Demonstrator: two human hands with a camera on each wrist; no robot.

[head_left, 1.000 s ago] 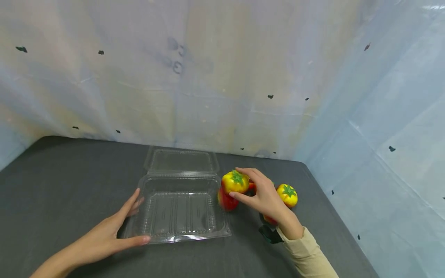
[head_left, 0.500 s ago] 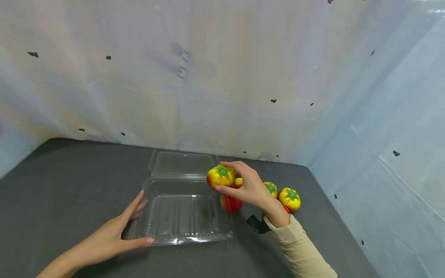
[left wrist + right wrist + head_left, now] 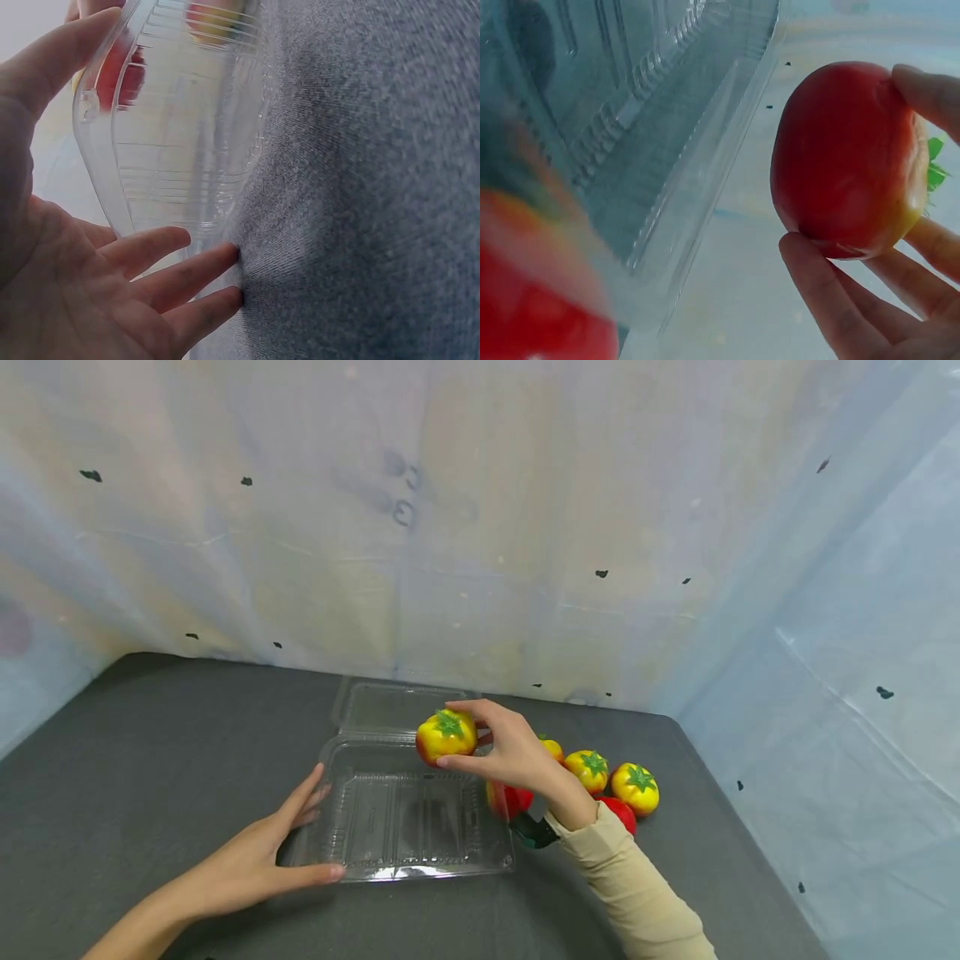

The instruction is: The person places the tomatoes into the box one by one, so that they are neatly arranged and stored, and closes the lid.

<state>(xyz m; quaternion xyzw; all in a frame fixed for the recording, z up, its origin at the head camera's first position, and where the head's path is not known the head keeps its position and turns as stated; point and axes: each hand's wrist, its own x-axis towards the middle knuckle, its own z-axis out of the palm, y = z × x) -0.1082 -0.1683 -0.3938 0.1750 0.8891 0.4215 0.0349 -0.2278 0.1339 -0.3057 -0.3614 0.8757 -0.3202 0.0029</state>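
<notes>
Over clear container (image 3: 408, 872), right hand (image 3: 510, 750) pinches fruit (image 3: 442, 743); left hand (image 3: 255, 860) spread alongside; sleeve (image 3: 633, 893) partly hides other fruits (image 3: 587, 772).

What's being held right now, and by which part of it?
The right hand pinches a red-and-yellow fruit by opposite sides, leafy top uncovered. The left hand touches the clear container without gripping it.

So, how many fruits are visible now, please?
6 visible: one fruit in the right hand, one red fruit beside the clamshell container, three yellow fruits and another red fruit farther right. The arm may hide more.
</notes>
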